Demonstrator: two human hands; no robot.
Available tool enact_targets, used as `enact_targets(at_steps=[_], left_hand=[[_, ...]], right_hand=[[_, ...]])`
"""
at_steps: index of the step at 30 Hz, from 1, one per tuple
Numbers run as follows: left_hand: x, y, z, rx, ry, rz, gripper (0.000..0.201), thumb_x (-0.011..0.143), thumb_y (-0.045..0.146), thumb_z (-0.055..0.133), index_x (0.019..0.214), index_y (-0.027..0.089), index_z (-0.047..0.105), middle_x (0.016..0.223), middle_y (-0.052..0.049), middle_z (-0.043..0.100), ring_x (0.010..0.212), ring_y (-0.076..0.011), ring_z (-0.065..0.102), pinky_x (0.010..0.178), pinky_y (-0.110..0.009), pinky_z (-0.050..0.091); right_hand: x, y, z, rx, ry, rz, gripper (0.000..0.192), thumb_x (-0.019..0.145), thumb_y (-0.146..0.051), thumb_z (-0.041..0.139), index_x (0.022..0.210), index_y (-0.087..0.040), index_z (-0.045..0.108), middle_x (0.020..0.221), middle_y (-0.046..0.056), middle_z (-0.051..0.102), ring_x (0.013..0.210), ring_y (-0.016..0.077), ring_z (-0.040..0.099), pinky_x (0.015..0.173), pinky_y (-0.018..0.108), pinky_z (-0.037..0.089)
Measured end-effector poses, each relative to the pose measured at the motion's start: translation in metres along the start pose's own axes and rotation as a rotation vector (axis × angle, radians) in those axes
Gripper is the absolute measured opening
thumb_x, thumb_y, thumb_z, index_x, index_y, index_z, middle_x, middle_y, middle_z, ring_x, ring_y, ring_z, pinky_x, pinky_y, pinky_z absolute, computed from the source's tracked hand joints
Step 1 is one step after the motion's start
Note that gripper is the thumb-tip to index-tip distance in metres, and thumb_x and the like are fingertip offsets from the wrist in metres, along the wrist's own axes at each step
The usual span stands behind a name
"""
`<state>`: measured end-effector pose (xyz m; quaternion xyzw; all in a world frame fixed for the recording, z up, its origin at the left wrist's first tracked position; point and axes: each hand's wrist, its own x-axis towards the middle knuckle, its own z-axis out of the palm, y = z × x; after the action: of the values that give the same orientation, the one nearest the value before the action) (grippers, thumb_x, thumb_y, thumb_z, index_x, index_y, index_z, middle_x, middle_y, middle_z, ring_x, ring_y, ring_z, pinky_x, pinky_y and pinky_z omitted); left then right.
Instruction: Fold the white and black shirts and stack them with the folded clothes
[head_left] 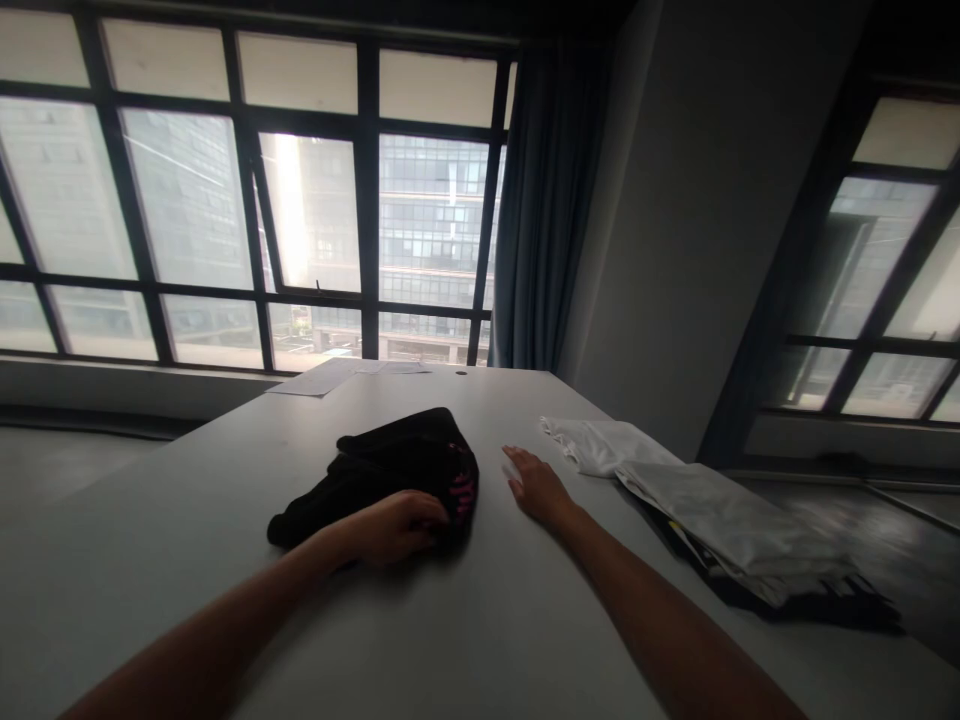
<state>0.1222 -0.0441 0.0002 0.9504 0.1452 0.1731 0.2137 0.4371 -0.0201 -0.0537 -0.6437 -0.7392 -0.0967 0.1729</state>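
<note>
The left hand (401, 525) sits just below the middle of the frame with its fingers curled down onto the near edge of a crumpled black fabric garment with a small pink print (397, 470); the fingers are bunched on the cloth, though whether they pinch a fold or only press on it cannot be told from this angle. The garment lies in a loose heap at the centre of the frame, on a wide pale grey table (187, 540), with the pink marks showing at its right side just beside the fingertips.

The right hand (534, 485) lies a little right of centre, palm down and flat on the bare tabletop, fingers stretched out and close together, holding nothing. It is near the black garment's right edge but apart from it. Both bare forearms run in from the lower edge of the frame.

To the right of that hand, a folded white cloth (604, 445) lies on the table, and behind it toward the lower right a stack of pale plastic-wrapped flat packets (731, 525) rests on something dark. At the table's far end, above centre-left, lie some loose white paper sheets (330, 377). Large dark-framed windows (300, 210) fill the upper left, a dark blue curtain (544, 200) hangs at upper centre
</note>
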Motion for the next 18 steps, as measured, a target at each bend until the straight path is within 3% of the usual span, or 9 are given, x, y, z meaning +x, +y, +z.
enact_targets(at_steps=[2,4,7,10,13,16,18], left_hand=[[0.000,0.018,-0.006,-0.113,-0.093,-0.013,0.026,0.083,0.033,0.066,0.105,0.020,0.071,0.101,-0.005,0.071,0.088,-0.0193,0.066,0.081,-0.027,0.050],[-0.005,0.019,-0.020,-0.186,-0.068,-0.097,0.033,0.084,0.043,0.065,0.107,0.021,0.071,0.101,-0.004,0.073,0.087,-0.0196,0.067,0.080,-0.027,0.051],[-0.022,-0.006,-0.044,-0.087,0.172,-0.333,0.043,0.090,0.053,0.049,0.110,0.021,0.070,0.107,-0.007,0.072,0.098,-0.0241,0.066,0.088,-0.034,0.052],[-0.047,-0.048,-0.056,0.212,0.332,-0.594,0.052,0.081,0.054,0.056,0.121,0.023,0.065,0.125,-0.011,0.065,0.117,-0.0332,0.058,0.101,-0.047,0.044],[-0.065,-0.080,-0.054,0.226,0.274,-0.650,0.067,0.072,0.055,0.062,0.129,0.021,0.060,0.138,-0.013,0.057,0.126,-0.0358,0.051,0.104,-0.049,0.041],[-0.067,-0.090,-0.047,0.101,0.137,-0.562,0.051,0.074,0.055,0.057,0.112,0.025,0.069,0.128,-0.007,0.064,0.118,-0.0315,0.059,0.100,-0.042,0.046],[-0.063,-0.087,-0.046,0.078,0.117,-0.555,0.043,0.075,0.055,0.055,0.101,0.024,0.071,0.113,-0.006,0.071,0.106,-0.0298,0.064,0.094,-0.040,0.049]], right_hand=[[0.000,0.001,0.001,0.038,0.018,-0.027,0.066,0.084,-0.016,0.054,0.148,-0.021,0.037,0.152,0.010,0.037,0.136,0.0231,0.037,0.109,0.037,0.033],[0.000,0.001,0.002,0.071,0.018,-0.062,0.061,0.084,-0.015,0.055,0.144,-0.022,0.044,0.153,0.009,0.036,0.137,0.0234,0.037,0.110,0.038,0.033],[0.000,0.000,0.004,0.103,0.005,-0.097,0.042,0.086,-0.014,0.053,0.127,-0.021,0.060,0.152,0.009,0.038,0.136,0.0231,0.039,0.110,0.038,0.033],[0.000,-0.002,0.006,0.145,-0.003,-0.097,0.031,0.087,-0.013,0.051,0.114,-0.019,0.066,0.146,0.008,0.047,0.132,0.0212,0.044,0.109,0.037,0.034],[0.000,-0.003,0.006,0.190,-0.009,-0.126,0.028,0.088,-0.012,0.048,0.107,-0.020,0.066,0.137,0.007,0.056,0.128,0.0204,0.048,0.107,0.035,0.036],[0.002,-0.005,0.002,0.231,-0.001,-0.095,0.026,0.091,-0.015,0.042,0.105,-0.019,0.064,0.119,0.009,0.066,0.112,0.0199,0.058,0.096,0.030,0.041],[0.004,-0.006,-0.007,0.268,0.030,0.001,0.028,0.094,-0.019,0.036,0.106,-0.018,0.061,0.102,0.008,0.070,0.094,0.0187,0.063,0.084,0.027,0.043]])
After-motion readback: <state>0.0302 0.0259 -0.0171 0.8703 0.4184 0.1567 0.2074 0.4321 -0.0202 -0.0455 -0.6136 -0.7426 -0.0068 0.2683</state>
